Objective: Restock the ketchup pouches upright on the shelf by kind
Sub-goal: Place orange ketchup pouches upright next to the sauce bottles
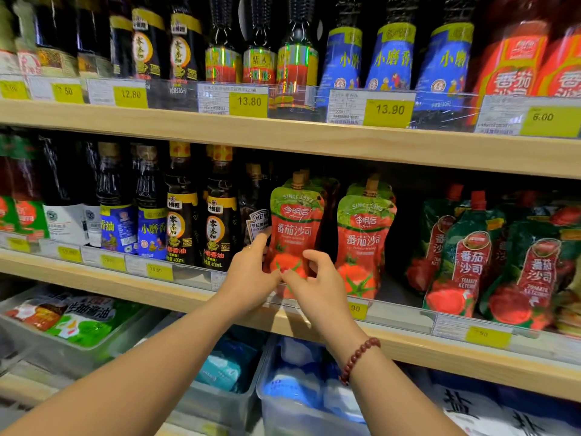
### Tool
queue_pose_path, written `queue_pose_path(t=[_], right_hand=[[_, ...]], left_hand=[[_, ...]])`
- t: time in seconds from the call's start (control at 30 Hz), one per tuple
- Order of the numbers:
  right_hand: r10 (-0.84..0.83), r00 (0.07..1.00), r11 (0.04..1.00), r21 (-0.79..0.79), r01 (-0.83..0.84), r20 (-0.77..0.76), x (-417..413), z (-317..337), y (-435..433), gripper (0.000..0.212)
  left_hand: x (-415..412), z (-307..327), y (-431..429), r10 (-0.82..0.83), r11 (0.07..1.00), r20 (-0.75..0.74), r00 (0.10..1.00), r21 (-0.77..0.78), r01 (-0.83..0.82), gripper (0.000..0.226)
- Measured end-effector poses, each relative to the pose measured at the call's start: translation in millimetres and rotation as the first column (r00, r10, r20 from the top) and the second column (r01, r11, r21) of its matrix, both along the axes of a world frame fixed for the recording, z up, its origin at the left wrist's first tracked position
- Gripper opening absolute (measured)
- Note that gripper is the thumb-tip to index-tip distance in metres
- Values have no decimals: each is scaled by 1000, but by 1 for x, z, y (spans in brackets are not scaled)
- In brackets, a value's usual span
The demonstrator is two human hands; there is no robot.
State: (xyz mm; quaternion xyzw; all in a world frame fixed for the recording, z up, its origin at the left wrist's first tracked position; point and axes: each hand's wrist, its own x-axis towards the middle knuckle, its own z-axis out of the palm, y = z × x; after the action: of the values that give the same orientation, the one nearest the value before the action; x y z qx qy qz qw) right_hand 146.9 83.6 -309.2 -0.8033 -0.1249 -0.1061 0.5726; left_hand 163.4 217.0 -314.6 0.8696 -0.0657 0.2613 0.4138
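Both your arms stretch forward, hands close together.
Your left hand (251, 265) points its fingers up along the side of the pouch (295, 228), thumb on the front. Your right hand (317, 278), just beside the left one, curls its fingers and pinches the pouch low down. Your thumbs almost touch.

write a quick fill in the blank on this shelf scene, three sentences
The left hand and right hand hold a ketchup pouch with a light ____ top.
The bead bracelet is on the ____ wrist.
The price tag under the blue-labelled bottles reads ____.
Missing: green; right; 13.90
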Motion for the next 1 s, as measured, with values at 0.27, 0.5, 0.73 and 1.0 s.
queue_pose_path(t=[0.27, 0.5, 0.73, 1.0], right_hand=[[20, 1000, 999, -41, -19, 18, -1, -4, -3, 59], [-37, 934, 993, -92, 74, 356, -12, 3, -50, 32], [-339, 877, 929, -23, 368, 340, 8, 16, -123, 25], [-215, 955, 918, -292, 269, 203, 38, 16, -125, 24]], left_hand=[[-6, 2, -3, -9, 1000, 1, 1000, 21, 9, 36], [-12, -1, -9, 182, 982, 126, 975, 37, -187, 52], [-21, 9, -57, 37, 999, 243, 969, -35, -30, 37], [6, 6, -102, 40, 997, -56, 998, 71, -36, 60]])
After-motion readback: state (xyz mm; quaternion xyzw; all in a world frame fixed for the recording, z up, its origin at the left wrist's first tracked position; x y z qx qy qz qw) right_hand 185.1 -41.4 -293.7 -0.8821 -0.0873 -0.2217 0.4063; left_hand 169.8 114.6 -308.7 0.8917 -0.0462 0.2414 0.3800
